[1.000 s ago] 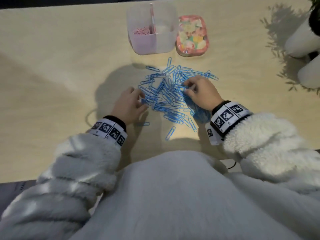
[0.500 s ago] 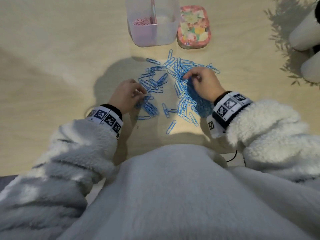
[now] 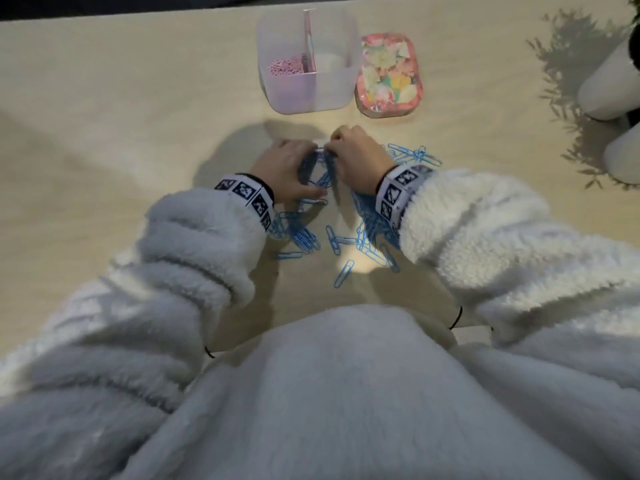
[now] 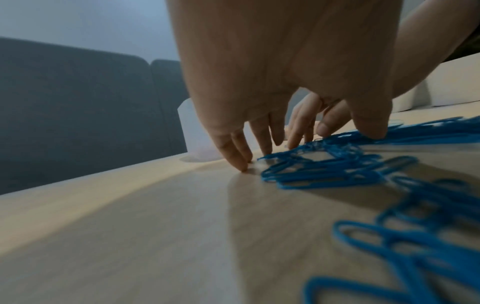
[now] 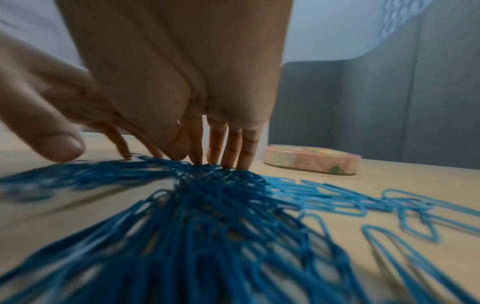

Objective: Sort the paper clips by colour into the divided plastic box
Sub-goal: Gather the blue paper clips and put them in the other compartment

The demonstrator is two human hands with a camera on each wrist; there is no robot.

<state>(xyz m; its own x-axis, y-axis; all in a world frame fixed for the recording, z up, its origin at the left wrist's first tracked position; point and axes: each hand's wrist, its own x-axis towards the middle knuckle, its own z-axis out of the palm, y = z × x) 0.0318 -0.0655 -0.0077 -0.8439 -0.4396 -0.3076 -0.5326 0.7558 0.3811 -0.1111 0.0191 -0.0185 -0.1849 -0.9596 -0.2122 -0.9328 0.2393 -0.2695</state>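
Partly hidden: blue clips under hands.

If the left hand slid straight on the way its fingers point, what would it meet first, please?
Probably the plastic box: the left hand points across bare table towards its near wall, though depth is unclear.

Glossy blue-coated paper clips lay on a smooth, matt pale wood-look table. The divided box was frosted, translucent plastic; the oval case looked shiny; the sleeves were fluffy white fleece.
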